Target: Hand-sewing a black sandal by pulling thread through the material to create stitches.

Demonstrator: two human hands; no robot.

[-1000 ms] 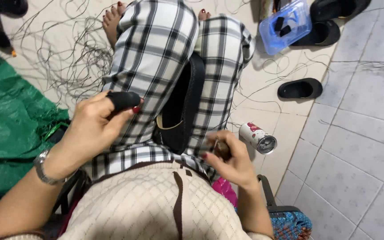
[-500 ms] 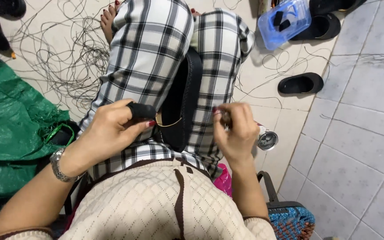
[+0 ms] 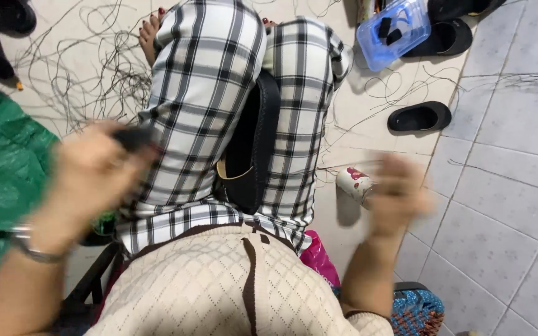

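In the head view, the left hand [image 3: 91, 171] is blurry at the middle left of the frame, raised over the checked lap, fingers curled around a small black piece [image 3: 133, 137]. The right hand [image 3: 396, 194] is blurry at the middle right, out to the side; I cannot tell if it holds anything. A black shoe sole [image 3: 253, 146] lies between the knees.

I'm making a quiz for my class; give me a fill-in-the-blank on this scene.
1. The left hand grips a small ____ object.
2. A black shoe sole lies between the person's ____.
3. The clear box has a ____ tint.
4. The bag on the floor is ____.

Missing: black; legs; blue; green
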